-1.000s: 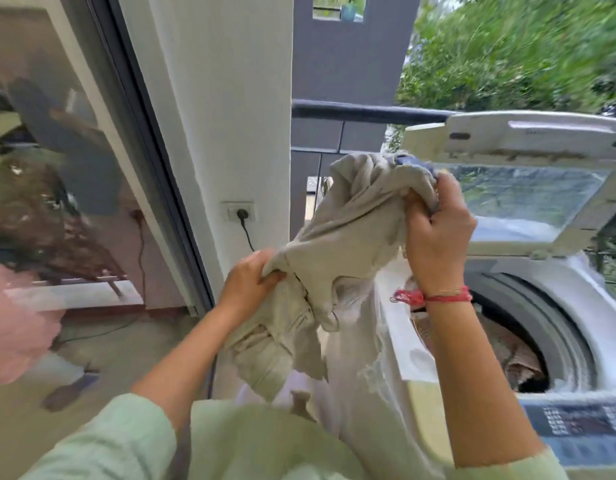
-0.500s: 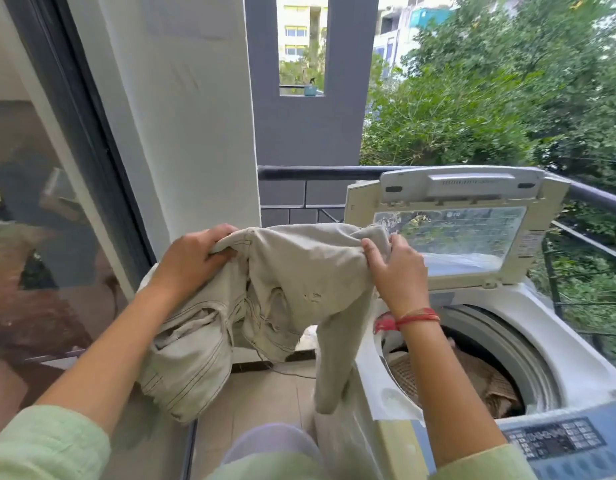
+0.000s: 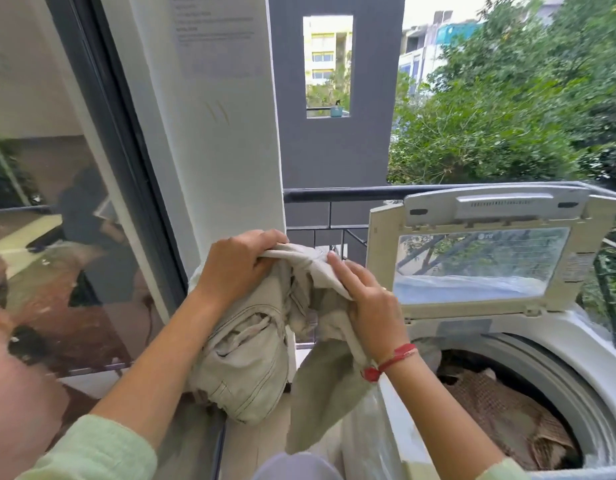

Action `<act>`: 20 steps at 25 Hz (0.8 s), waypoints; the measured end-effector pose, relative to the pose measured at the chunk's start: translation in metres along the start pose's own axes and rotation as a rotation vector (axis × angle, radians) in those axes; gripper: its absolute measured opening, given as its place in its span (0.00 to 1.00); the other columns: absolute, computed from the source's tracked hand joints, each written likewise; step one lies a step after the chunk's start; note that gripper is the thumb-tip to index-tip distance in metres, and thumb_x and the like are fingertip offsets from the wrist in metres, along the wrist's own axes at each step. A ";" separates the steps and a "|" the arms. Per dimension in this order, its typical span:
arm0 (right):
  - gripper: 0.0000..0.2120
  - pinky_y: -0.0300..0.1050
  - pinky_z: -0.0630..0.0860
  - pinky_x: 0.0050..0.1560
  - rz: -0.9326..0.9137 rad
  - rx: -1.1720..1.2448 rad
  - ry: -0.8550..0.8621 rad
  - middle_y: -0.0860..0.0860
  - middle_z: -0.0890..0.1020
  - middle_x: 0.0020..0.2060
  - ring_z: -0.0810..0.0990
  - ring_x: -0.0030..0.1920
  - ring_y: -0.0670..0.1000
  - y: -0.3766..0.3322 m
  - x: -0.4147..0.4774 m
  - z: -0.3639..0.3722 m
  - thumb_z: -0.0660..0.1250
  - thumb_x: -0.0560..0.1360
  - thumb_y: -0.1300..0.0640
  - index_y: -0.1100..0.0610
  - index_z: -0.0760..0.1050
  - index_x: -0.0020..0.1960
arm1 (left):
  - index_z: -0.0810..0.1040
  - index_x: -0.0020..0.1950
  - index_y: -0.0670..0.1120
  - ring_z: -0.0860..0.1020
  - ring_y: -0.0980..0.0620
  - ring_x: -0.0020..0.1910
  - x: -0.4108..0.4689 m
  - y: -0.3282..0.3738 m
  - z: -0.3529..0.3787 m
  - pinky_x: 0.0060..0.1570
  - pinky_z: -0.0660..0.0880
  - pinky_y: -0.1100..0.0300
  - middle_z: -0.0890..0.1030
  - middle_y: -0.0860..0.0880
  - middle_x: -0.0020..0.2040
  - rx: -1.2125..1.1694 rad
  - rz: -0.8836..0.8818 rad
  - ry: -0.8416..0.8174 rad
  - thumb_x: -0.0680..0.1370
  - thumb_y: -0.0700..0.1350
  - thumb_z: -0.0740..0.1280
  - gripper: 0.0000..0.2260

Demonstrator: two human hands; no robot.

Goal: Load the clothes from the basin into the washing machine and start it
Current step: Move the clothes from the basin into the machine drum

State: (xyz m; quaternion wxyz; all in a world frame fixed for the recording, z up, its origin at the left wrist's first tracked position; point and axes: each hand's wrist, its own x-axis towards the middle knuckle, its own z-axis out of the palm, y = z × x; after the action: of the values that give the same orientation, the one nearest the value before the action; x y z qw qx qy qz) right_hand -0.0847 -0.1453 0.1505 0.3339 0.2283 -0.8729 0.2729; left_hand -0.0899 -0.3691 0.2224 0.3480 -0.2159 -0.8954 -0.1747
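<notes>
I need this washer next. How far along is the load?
Done: the lid is up and a brown cloth already lies in the drum. In hand: the left hand and right hand hold beige trousers beside the washer, not yet over the drum. Left: drop them in, add anything else from the basin, which is out of view, shut the lid and start it.

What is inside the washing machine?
A brownish checked cloth lies in the drum, with a dark patch beyond it, too dim to tell what it is. Whatever lies under the cloth, and the drum's bottom, is covered.
</notes>
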 end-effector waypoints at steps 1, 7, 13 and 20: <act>0.27 0.50 0.82 0.46 -0.014 0.035 0.106 0.50 0.78 0.61 0.83 0.45 0.53 0.005 0.011 -0.023 0.59 0.74 0.61 0.43 0.65 0.71 | 0.74 0.54 0.58 0.81 0.50 0.41 0.012 0.012 -0.004 0.38 0.77 0.55 0.83 0.54 0.46 -0.012 0.029 0.026 0.75 0.64 0.56 0.15; 0.28 0.34 0.73 0.54 0.116 0.043 0.240 0.45 0.82 0.52 0.78 0.50 0.42 0.067 0.045 -0.199 0.61 0.67 0.70 0.47 0.78 0.60 | 0.82 0.45 0.48 0.77 0.54 0.34 0.125 0.123 0.006 0.36 0.72 0.60 0.81 0.55 0.36 -0.254 0.211 -0.005 0.72 0.51 0.70 0.08; 0.16 0.34 0.74 0.47 0.500 0.126 -0.508 0.44 0.82 0.43 0.79 0.46 0.43 0.229 -0.009 -0.205 0.68 0.71 0.67 0.47 0.80 0.49 | 0.78 0.50 0.56 0.77 0.51 0.53 0.127 0.171 0.193 0.53 0.74 0.55 0.81 0.50 0.53 -0.273 0.017 -0.692 0.70 0.52 0.74 0.11; 0.08 0.44 0.76 0.49 0.909 0.205 -0.795 0.53 0.83 0.47 0.81 0.50 0.52 0.360 -0.120 -0.122 0.67 0.74 0.55 0.57 0.80 0.51 | 0.53 0.74 0.62 0.59 0.55 0.72 -0.007 0.133 0.234 0.71 0.59 0.54 0.57 0.54 0.75 -0.219 0.003 -0.948 0.61 0.75 0.64 0.46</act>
State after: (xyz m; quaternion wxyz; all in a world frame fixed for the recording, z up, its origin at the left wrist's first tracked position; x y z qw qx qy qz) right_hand -0.1567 0.2262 0.0256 -0.1910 -0.0516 -0.9099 0.3647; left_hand -0.1461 -0.1503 0.0767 -0.1227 -0.3081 -0.9315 -0.1498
